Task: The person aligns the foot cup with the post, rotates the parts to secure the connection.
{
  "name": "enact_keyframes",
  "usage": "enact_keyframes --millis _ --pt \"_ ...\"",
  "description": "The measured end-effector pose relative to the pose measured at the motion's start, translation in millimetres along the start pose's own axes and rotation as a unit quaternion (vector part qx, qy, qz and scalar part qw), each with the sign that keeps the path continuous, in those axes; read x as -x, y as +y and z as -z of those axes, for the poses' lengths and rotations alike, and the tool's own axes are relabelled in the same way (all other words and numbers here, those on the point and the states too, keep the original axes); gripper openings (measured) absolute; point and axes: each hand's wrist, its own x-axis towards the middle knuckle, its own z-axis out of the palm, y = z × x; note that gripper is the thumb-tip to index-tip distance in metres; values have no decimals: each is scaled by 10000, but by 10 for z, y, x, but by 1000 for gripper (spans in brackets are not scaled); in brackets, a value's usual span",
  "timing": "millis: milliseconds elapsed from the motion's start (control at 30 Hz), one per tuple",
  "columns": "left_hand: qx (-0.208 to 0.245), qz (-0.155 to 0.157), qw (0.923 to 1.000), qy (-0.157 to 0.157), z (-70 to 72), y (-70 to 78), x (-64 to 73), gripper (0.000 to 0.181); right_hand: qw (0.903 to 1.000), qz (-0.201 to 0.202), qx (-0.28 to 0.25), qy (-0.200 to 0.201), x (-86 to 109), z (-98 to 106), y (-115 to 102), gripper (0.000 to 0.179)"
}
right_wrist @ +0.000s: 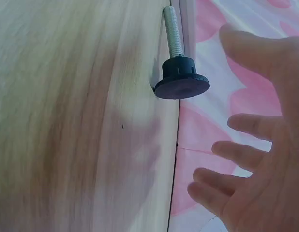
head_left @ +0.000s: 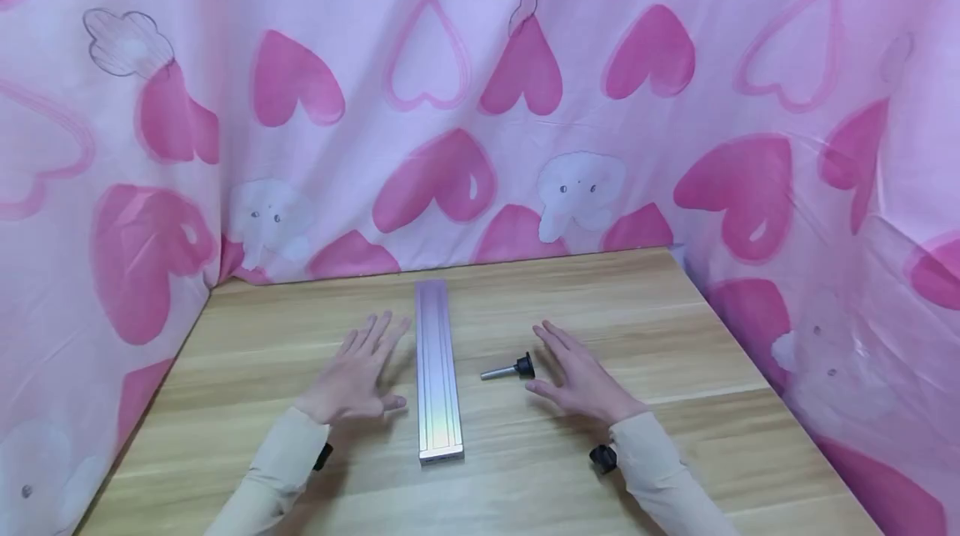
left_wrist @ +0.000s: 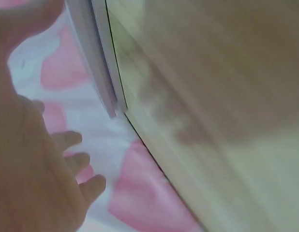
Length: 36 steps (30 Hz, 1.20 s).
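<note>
A long silver aluminium profile bar [head_left: 437, 369] with grooves along its top lies lengthwise on the wooden table. Just left of it is my left hand [head_left: 358, 373], fingers spread and holding nothing; the bar [left_wrist: 94, 53] also shows beyond that hand in the left wrist view. To the bar's right, a levelling foot [head_left: 516, 368] with a threaded metal bolt and a round black base lies on its side, bolt toward the bar. My right hand [head_left: 581, 378] hovers beside the black base, fingers extended and holding nothing. In the right wrist view the levelling foot [right_wrist: 181, 77] stands apart from the fingers.
The wood-grain table [head_left: 562, 469] spreads under both hands. A pink curtain [head_left: 450, 144] with hearts hangs along its back and both sides. Black wrist devices [head_left: 603, 458] sit under the cuffs of the pale sleeves [head_left: 660, 469].
</note>
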Motion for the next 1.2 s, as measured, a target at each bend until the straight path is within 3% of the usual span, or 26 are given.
enact_keyframes --millis 200,300,533,767,900,1033,1200 --pt "-33 -1276 9910 -408 17 59 -345 114 9994 25 -248 -238 -49 -52 17 84" --pt "-214 -1699 9837 -545 -5 77 -429 114 9986 -90 -359 -381 -76 -99 26 83" --pt "-889 -2188 9687 -762 -85 166 -541 108 9958 -177 -816 -376 -111 -123 -11 74" --pt "-1049 -2516 9585 -834 -127 236 -687 88 9928 -452 -995 -487 -93 -139 -1 61" --pt "-1129 -2699 9531 -771 -112 193 -702 80 9941 -192 -1005 -347 -142 -200 28 53" --pt "-1471 -3037 9395 -581 -122 216 -765 75 9951 -23 -951 -266 -112 -191 89 52" --pt "-1879 -3188 9273 -560 -86 213 -802 72 9962 82 -853 -129 -141 -213 121 49"
